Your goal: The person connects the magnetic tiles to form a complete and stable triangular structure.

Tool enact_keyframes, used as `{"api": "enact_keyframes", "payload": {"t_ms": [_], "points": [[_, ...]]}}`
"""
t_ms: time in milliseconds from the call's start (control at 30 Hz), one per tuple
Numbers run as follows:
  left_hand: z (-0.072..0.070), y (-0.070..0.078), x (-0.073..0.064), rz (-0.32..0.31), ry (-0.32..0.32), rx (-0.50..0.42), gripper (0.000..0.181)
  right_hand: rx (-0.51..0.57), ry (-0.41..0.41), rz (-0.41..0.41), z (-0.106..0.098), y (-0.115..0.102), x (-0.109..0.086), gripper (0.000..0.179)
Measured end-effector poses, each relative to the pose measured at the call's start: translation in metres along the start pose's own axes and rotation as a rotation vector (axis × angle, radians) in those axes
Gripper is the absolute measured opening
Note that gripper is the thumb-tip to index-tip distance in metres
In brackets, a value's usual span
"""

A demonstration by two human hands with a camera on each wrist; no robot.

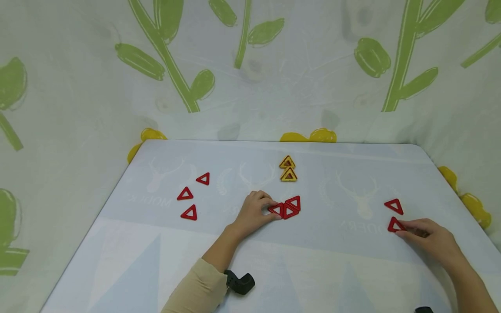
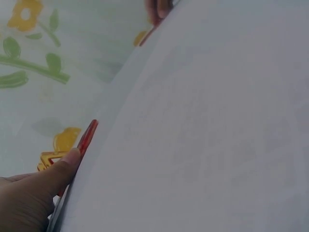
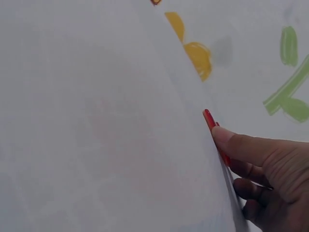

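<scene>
My left hand (image 1: pixel 256 213) pinches a red triangle tile (image 1: pixel 277 210) between thumb and fingers near the middle of the table. That tile lies side by side with a second red triangle (image 1: pixel 290 211), and a third red triangle (image 1: pixel 293 202) adjoins it at the upper right. Over on the right, my right hand (image 1: pixel 430 239) grips another red triangle (image 1: pixel 395 225) by its edge with thumb and fingers. Just beyond it lies a loose red triangle (image 1: pixel 394 206). In the right wrist view the gripped red tile (image 3: pixel 212 124) shows edge-on under the thumb.
Two yellow triangles (image 1: pixel 288 175) with dark red centres stand one behind the other at the back middle. Several red triangles (image 1: pixel 185 194) lie scattered on the left. The pale table (image 1: pixel 129 261) backs onto a leaf-patterned cloth (image 1: pixel 297 87).
</scene>
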State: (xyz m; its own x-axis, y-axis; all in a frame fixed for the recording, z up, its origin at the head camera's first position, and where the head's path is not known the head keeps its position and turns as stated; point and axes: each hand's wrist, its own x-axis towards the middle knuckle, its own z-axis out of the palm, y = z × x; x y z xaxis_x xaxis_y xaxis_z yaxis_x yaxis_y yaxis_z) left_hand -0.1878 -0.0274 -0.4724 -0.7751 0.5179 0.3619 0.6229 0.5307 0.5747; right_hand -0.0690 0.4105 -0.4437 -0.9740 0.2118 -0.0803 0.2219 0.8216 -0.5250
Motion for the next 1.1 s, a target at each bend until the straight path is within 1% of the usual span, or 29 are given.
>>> {"api": "enact_keyframes", "payload": {"t_ms": [67, 167, 333, 500, 667, 800, 967, 1100], "points": [[0.0, 0.0, 0.0, 0.003, 0.0, -0.002, 0.035, -0.016, 0.004, -0.002, 0.001, -0.002, 0.0, 0.057], [-0.001, 0.0, 0.0, 0.013, 0.001, 0.002, 0.035, -0.032, -0.014, -0.005, 0.001, -0.006, 0.001, 0.058], [-0.002, -0.001, 0.002, 0.019, 0.004, 0.011, 0.034, -0.036, -0.015, -0.059, 0.004, -0.013, 0.004, 0.054], [-0.002, -0.001, 0.002, 0.007, 0.001, -0.011, 0.033, 0.005, -0.003, -0.105, 0.01, -0.02, 0.002, 0.046], [0.001, -0.001, -0.005, 0.002, -0.012, -0.01, 0.03, 0.055, 0.013, -0.145, 0.018, -0.023, -0.003, 0.04], [0.003, -0.003, -0.008, 0.004, -0.003, -0.001, 0.028, 0.065, 0.024, -0.173, 0.026, -0.029, -0.005, 0.037], [0.005, -0.004, -0.005, 0.057, 0.046, 0.001, 0.028, 0.054, 0.052, -0.216, 0.033, -0.041, -0.004, 0.034], [0.005, -0.004, -0.002, 0.095, 0.077, 0.003, 0.029, 0.083, 0.075, -0.265, 0.039, -0.051, -0.004, 0.032]]}}
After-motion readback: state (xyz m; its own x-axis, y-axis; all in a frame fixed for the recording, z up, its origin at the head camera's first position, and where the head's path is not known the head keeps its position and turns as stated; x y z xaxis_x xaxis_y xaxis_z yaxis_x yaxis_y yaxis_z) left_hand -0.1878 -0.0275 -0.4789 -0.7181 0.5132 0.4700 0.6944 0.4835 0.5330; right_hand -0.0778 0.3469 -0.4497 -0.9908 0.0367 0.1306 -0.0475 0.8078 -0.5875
